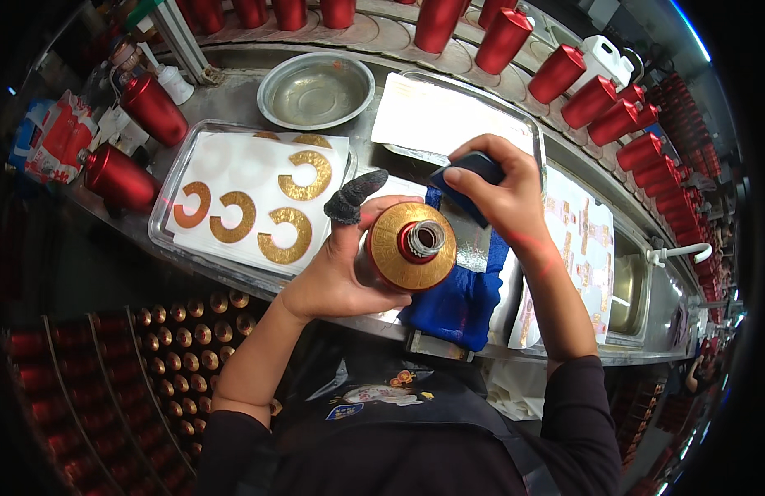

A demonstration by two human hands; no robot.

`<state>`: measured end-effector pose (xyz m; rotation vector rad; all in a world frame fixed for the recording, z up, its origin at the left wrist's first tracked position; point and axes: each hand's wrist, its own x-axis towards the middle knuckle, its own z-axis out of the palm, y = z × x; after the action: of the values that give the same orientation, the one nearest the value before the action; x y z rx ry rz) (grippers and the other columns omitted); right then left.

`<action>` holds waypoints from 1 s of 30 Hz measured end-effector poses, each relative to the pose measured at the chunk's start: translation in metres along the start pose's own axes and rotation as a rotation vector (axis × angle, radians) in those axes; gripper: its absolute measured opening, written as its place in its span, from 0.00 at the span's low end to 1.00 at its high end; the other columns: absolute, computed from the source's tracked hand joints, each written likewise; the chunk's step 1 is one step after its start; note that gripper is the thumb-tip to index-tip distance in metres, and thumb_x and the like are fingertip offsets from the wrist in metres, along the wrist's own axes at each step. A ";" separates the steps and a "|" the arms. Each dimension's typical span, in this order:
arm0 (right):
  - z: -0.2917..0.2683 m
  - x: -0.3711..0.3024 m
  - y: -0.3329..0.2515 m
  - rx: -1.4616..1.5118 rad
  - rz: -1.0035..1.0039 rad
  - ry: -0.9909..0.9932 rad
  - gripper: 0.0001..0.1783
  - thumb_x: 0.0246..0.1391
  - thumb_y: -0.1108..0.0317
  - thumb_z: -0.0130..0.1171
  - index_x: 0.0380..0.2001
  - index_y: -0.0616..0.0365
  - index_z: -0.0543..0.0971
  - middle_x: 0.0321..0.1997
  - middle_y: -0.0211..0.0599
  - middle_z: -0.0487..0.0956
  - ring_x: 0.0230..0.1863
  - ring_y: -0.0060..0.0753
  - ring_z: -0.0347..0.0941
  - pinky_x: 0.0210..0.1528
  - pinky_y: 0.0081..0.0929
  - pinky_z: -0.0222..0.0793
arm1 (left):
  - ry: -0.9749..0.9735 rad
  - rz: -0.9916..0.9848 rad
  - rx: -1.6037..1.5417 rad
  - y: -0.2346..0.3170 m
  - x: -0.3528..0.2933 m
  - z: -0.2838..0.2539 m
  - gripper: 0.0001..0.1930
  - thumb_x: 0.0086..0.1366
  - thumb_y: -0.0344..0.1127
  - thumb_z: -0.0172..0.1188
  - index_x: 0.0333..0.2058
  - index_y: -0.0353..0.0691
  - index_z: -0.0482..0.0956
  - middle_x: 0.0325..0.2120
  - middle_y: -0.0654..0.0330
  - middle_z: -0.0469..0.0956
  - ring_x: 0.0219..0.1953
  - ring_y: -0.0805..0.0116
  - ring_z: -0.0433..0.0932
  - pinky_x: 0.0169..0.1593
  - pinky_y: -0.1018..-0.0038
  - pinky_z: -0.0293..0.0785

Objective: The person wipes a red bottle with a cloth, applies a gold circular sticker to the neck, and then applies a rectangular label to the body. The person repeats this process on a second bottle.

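Observation:
My left hand [329, 281], with a black cover on its thumb, grips a red bottle [413, 241] by the side. The bottle's threaded neck points up, and a gold ring-shaped decal lies around its shoulder. My right hand [515, 194] pinches a dark blue block [472, 188], perhaps a sponge or scraper, just beyond the bottle and apart from it. Under the bottle, a blue cloth [463, 310] hangs over the counter edge. To the left, several C-shaped gold decals [305, 175] lie on a white sheet [242, 161] in a metal tray [161, 217].
A metal bowl [316, 93] stands behind the tray. Two red bottles [122, 176] lean at the left. More stand on a conveyor [382, 37] along the back. Right are printed sheets [577, 256], a sink [629, 289] and a white faucet [680, 251]. Racked gold-topped bottles [188, 360] sit lower left.

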<state>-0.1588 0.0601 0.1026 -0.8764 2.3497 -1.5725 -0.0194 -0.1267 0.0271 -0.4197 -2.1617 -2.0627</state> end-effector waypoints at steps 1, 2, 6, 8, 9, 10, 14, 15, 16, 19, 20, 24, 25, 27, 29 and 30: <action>-0.002 -0.004 0.002 0.144 -0.034 -0.081 0.12 0.48 0.68 0.72 0.35 0.60 0.82 0.32 0.29 0.81 0.35 0.17 0.74 0.41 0.17 0.70 | 0.025 0.020 0.041 0.000 0.000 0.000 0.48 0.44 0.29 0.79 0.65 0.36 0.64 0.63 0.55 0.68 0.64 0.62 0.69 0.68 0.66 0.64; -0.003 -0.011 0.003 0.326 -0.102 -0.133 0.11 0.48 0.69 0.72 0.35 0.59 0.82 0.33 0.29 0.81 0.36 0.17 0.74 0.41 0.18 0.70 | 0.062 0.038 0.067 0.000 -0.002 0.003 0.48 0.45 0.30 0.80 0.64 0.37 0.64 0.63 0.55 0.68 0.64 0.61 0.70 0.67 0.66 0.64; -0.001 -0.032 0.009 -0.008 -0.117 0.081 0.10 0.51 0.75 0.69 0.37 0.62 0.82 0.34 0.30 0.82 0.37 0.18 0.76 0.42 0.19 0.73 | 0.184 0.150 0.140 -0.001 -0.006 0.016 0.44 0.45 0.32 0.79 0.62 0.42 0.66 0.60 0.53 0.71 0.63 0.57 0.71 0.66 0.64 0.65; 0.003 -0.050 0.008 -0.058 -0.327 0.096 0.12 0.46 0.77 0.74 0.36 0.60 0.83 0.33 0.30 0.82 0.35 0.20 0.76 0.40 0.21 0.71 | 0.280 0.158 0.274 -0.002 -0.008 0.025 0.43 0.46 0.33 0.78 0.62 0.42 0.66 0.60 0.51 0.70 0.63 0.54 0.70 0.65 0.62 0.66; 0.005 -0.061 0.005 -0.176 -0.455 0.099 0.13 0.45 0.78 0.74 0.36 0.59 0.84 0.33 0.32 0.82 0.34 0.24 0.76 0.39 0.23 0.71 | 0.311 0.169 0.272 -0.004 -0.009 0.030 0.43 0.46 0.33 0.78 0.62 0.42 0.66 0.59 0.51 0.70 0.62 0.52 0.70 0.65 0.61 0.66; 0.006 -0.070 0.001 -0.259 -0.615 0.138 0.14 0.43 0.80 0.74 0.35 0.58 0.84 0.32 0.34 0.81 0.33 0.28 0.76 0.37 0.26 0.72 | 0.341 0.191 0.275 -0.007 -0.007 0.034 0.43 0.47 0.34 0.78 0.62 0.42 0.66 0.59 0.50 0.70 0.62 0.50 0.70 0.65 0.60 0.66; 0.030 -0.097 -0.008 -0.243 -0.761 -0.054 0.18 0.36 0.81 0.77 0.33 0.55 0.84 0.29 0.36 0.79 0.31 0.38 0.75 0.36 0.30 0.72 | 0.467 0.179 0.377 -0.017 -0.002 0.048 0.43 0.47 0.37 0.78 0.62 0.42 0.66 0.58 0.49 0.69 0.60 0.45 0.69 0.64 0.58 0.66; 0.030 -0.096 -0.010 -0.198 -0.702 0.090 0.16 0.37 0.81 0.73 0.33 0.56 0.84 0.28 0.35 0.78 0.30 0.39 0.74 0.34 0.32 0.71 | 0.462 0.164 0.373 -0.019 0.000 0.049 0.45 0.46 0.38 0.78 0.62 0.42 0.65 0.58 0.49 0.69 0.60 0.45 0.69 0.64 0.57 0.65; 0.034 -0.096 -0.010 -0.160 -0.710 0.210 0.15 0.38 0.82 0.69 0.33 0.56 0.85 0.27 0.34 0.77 0.28 0.39 0.73 0.33 0.33 0.70 | 0.492 0.181 0.385 -0.020 0.000 0.051 0.46 0.46 0.40 0.79 0.63 0.42 0.64 0.57 0.48 0.68 0.60 0.44 0.68 0.64 0.57 0.65; 0.034 -0.090 -0.011 -0.325 -0.841 0.163 0.18 0.33 0.81 0.69 0.34 0.54 0.84 0.27 0.33 0.74 0.31 0.40 0.73 0.34 0.33 0.69 | 0.469 0.185 0.463 -0.023 -0.003 0.052 0.48 0.46 0.42 0.79 0.64 0.40 0.61 0.57 0.47 0.67 0.61 0.43 0.68 0.65 0.57 0.64; 0.034 -0.086 -0.011 -0.334 -0.932 0.067 0.18 0.34 0.81 0.69 0.34 0.54 0.84 0.26 0.32 0.73 0.31 0.39 0.72 0.34 0.33 0.69 | 0.489 0.170 0.408 -0.024 -0.005 0.052 0.49 0.46 0.42 0.79 0.64 0.39 0.60 0.58 0.46 0.67 0.61 0.43 0.67 0.66 0.57 0.63; 0.032 -0.092 -0.015 -0.377 -0.754 0.205 0.17 0.34 0.80 0.74 0.33 0.57 0.85 0.27 0.34 0.77 0.30 0.40 0.74 0.34 0.33 0.71 | 0.504 0.121 0.347 -0.031 -0.014 0.052 0.53 0.45 0.43 0.80 0.66 0.37 0.56 0.59 0.45 0.68 0.61 0.44 0.69 0.66 0.57 0.64; 0.032 -0.095 -0.016 -0.423 -0.728 0.107 0.19 0.33 0.79 0.74 0.34 0.58 0.84 0.28 0.34 0.78 0.30 0.38 0.74 0.34 0.33 0.71 | 0.439 0.117 0.304 -0.033 -0.014 0.051 0.53 0.46 0.43 0.80 0.66 0.37 0.55 0.59 0.45 0.68 0.61 0.45 0.70 0.66 0.57 0.65; 0.025 -0.105 -0.016 -0.145 -0.627 -0.104 0.16 0.41 0.79 0.73 0.37 0.58 0.84 0.31 0.35 0.79 0.31 0.34 0.75 0.35 0.30 0.71 | 0.348 0.056 0.291 -0.030 -0.013 0.049 0.51 0.49 0.41 0.79 0.66 0.37 0.55 0.59 0.44 0.69 0.60 0.49 0.73 0.64 0.60 0.69; 0.012 -0.114 -0.013 0.177 -0.251 -0.074 0.15 0.48 0.77 0.71 0.41 0.60 0.82 0.34 0.33 0.80 0.35 0.26 0.76 0.40 0.23 0.72 | 0.383 0.119 0.410 -0.019 -0.008 0.047 0.51 0.50 0.41 0.79 0.66 0.37 0.55 0.59 0.44 0.69 0.60 0.50 0.73 0.64 0.60 0.69; 0.002 -0.118 -0.009 0.310 -0.027 -0.036 0.15 0.52 0.75 0.70 0.44 0.60 0.81 0.36 0.32 0.80 0.37 0.22 0.76 0.43 0.20 0.72 | 0.414 0.119 0.449 -0.010 -0.004 0.046 0.50 0.51 0.41 0.79 0.66 0.37 0.54 0.59 0.45 0.69 0.60 0.51 0.73 0.63 0.60 0.69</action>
<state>-0.0592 0.1220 0.0901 -0.8579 2.0020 -1.8480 -0.0138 -0.0815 0.0136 -0.0572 -2.1790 -1.3871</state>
